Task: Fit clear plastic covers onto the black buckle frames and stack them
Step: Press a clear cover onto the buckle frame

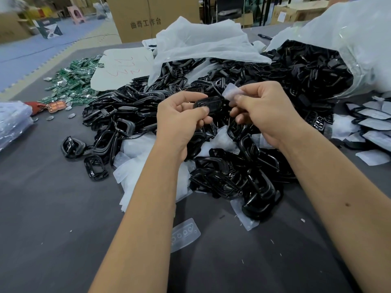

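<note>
Above a big heap of black buckle frames (pixel 131 115), my left hand (pixel 182 117) grips one black buckle frame (pixel 209 103) between thumb and fingers. My right hand (pixel 264 111) pinches a clear plastic cover (pixel 232 92) at the frame's right end, tilted up and only partly against the frame. Loose clear covers (pixel 135 166) lie among the frames, and one cover (pixel 185 234) lies alone on the grey table near me. Frames fitted with covers (pixel 372 121) lie in overlapping rows at the right edge.
A large clear bag (pixel 347 45) at the back right spills more black frames. White plastic sheeting (pixel 203 41) lies behind the heap. Green circuit boards (pixel 74 79) and small metal discs lie at the back left, a bagged stack (pixel 12 121) at the left edge. Cardboard boxes stand beyond the grey table (pixel 53 229).
</note>
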A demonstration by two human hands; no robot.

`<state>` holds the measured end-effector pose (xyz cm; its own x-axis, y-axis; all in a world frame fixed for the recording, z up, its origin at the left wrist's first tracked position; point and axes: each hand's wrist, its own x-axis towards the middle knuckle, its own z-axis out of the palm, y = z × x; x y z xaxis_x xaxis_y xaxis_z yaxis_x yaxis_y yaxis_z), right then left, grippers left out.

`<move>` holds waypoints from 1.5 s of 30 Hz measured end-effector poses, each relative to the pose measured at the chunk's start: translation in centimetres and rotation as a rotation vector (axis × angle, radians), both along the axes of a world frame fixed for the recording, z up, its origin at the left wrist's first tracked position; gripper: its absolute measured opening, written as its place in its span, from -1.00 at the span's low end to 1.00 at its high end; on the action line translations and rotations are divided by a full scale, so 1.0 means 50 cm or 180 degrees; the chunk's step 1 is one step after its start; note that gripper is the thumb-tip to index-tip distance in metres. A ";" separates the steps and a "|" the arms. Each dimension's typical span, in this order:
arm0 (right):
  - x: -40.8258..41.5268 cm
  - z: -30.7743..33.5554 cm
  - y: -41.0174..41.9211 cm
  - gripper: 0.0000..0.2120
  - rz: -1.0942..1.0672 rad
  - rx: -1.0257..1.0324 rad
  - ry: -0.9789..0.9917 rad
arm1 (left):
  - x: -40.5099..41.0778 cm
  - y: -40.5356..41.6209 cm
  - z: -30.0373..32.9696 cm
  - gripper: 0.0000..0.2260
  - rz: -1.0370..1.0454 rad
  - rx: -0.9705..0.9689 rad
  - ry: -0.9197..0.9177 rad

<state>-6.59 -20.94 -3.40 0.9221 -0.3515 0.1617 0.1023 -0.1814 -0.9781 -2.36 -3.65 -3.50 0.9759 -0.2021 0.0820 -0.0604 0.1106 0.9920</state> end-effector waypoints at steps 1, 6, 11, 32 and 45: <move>0.000 0.001 -0.003 -0.82 0.0002 -0.0051 -0.0023 | 0.001 0.001 -0.002 -0.76 0.0046 -0.0001 0.0033; -0.009 0.010 0.001 -0.92 0.0181 -0.0249 -0.0303 | 0.001 -0.002 -0.007 -0.75 0.0057 -0.0001 0.0086; -0.008 0.009 0.005 -0.91 0.0281 -0.0589 -0.0285 | -0.002 -0.006 -0.008 -0.73 -0.0005 -0.0112 0.0134; -0.004 0.005 0.012 -0.82 -0.0379 0.0191 -0.0103 | -0.009 -0.009 0.000 -0.68 -0.0501 -0.0434 0.0374; -0.009 0.004 0.008 -0.82 -0.0260 -0.0009 0.0127 | -0.013 -0.011 0.001 -0.68 -0.0427 -0.0341 0.0296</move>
